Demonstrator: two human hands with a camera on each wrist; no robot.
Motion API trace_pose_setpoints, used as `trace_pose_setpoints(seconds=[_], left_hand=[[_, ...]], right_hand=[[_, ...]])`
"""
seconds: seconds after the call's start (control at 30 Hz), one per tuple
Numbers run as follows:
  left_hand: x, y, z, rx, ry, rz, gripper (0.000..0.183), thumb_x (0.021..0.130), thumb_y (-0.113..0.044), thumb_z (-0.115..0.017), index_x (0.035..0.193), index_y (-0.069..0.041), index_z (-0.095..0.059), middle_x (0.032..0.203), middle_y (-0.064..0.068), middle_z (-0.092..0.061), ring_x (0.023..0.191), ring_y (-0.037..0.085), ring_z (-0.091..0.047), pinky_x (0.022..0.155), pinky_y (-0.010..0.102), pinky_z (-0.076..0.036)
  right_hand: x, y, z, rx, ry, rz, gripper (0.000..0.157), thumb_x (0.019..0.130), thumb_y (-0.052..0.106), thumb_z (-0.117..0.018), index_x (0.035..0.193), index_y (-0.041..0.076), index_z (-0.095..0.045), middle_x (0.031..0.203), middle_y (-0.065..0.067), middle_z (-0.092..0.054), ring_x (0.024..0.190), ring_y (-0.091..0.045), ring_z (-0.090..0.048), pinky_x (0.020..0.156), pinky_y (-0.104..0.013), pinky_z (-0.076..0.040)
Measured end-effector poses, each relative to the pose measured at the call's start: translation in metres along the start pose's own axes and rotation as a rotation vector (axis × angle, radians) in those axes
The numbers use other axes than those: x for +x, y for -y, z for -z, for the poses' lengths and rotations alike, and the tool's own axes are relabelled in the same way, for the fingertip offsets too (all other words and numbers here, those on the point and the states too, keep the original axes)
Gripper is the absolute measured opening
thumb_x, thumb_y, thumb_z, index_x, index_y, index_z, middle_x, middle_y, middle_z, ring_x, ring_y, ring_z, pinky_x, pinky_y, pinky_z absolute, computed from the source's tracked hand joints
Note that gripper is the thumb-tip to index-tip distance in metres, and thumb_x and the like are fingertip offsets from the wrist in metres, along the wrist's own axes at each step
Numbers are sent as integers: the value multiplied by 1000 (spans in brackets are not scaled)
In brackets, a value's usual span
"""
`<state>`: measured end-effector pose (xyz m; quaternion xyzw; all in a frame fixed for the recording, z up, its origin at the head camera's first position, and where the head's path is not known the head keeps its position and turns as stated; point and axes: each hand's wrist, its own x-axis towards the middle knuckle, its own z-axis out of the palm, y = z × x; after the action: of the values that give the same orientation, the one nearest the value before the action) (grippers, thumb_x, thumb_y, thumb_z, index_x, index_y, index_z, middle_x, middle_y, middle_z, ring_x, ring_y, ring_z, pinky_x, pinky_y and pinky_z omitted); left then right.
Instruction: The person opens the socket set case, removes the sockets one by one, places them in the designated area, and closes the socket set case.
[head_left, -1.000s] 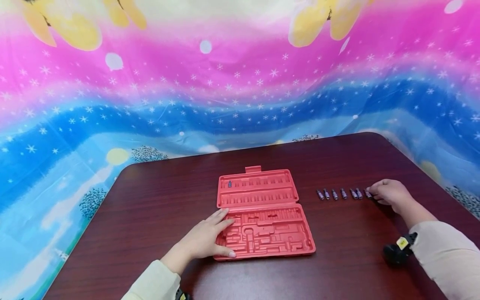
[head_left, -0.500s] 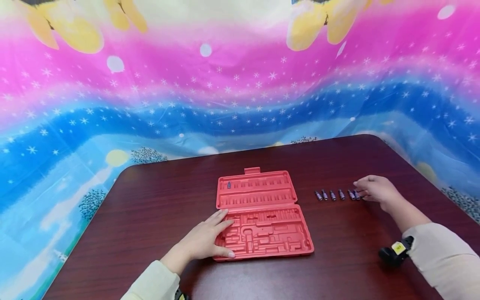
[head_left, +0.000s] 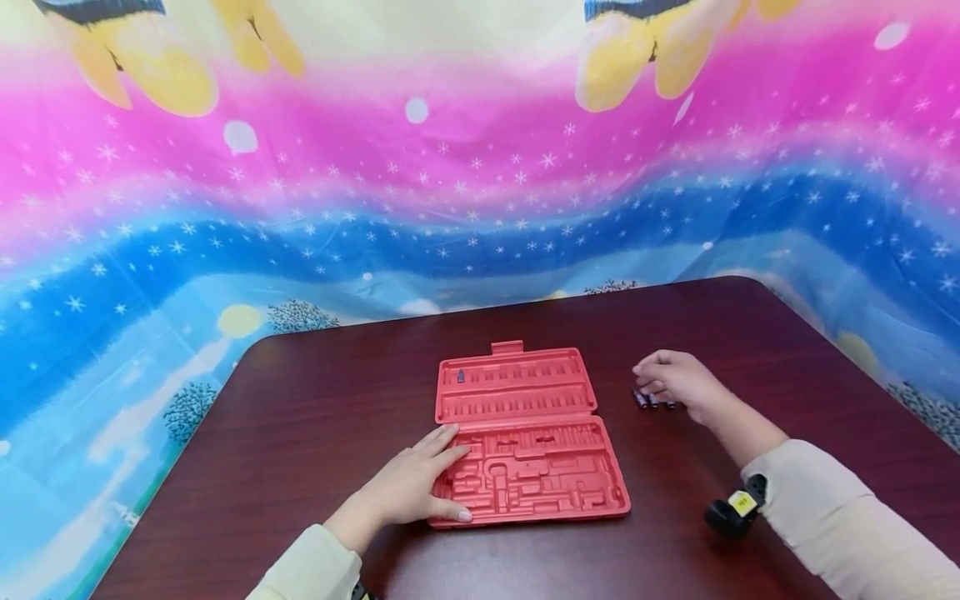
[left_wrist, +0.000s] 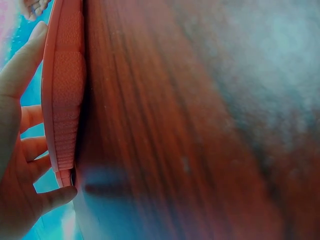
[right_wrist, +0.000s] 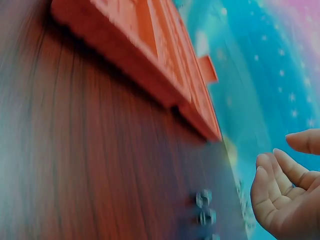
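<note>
An open red plastic tool case [head_left: 536, 467] lies on the table, with one small dark bit [head_left: 461, 377] in its upper half. My left hand [head_left: 408, 483] rests over the case's left edge, fingers spread; in the left wrist view that hand [left_wrist: 20, 195] lies along its side wall. Right of the case, over a row of small dark metal bits [head_left: 641, 400], hovers my right hand [head_left: 678, 383]. In the right wrist view, the fingers of that hand [right_wrist: 290, 195] are loosely bent and nothing shows between them. The hand hides part of the row.
The dark reddish-brown table [head_left: 330, 400] extends around the case. A patterned cloth [head_left: 480, 208] in pink and blue hangs behind it. A black wrist device [head_left: 735, 508] sits at the right sleeve. The case's latch tab [head_left: 507, 347] sticks out at the back.
My right hand has left the right end of the row of bits and moved left over its left part. My left hand has stayed on the case.
</note>
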<state>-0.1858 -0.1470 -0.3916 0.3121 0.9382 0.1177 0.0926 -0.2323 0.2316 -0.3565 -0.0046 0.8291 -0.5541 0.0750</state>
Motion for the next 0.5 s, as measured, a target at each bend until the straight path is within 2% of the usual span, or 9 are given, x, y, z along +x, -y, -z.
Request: trace_pose_setpoints(seconds=[0.17,0.5], left_hand=[[-1,0,0,-2,0,4,87,63,-67,-55,130,-14,-40,141,9,-20,128,24,-16,91,48,-30],[0,0,-1,10,-14,-1,87,63,-68,-54,130,-15,-40,140,9,-21,128,23,-16,91,50,-29]], right_hand=[[10,12,-28,82,23,10,32,87,13,-48,106,-13,-45,87,-16,-56,74,-23,-56,71,-36,-47],[35,28,-79,142,79,-7,28,86,12,-49,102,-10,-49,87,-18,-54,73,-24,-56,68,-34,-47]])
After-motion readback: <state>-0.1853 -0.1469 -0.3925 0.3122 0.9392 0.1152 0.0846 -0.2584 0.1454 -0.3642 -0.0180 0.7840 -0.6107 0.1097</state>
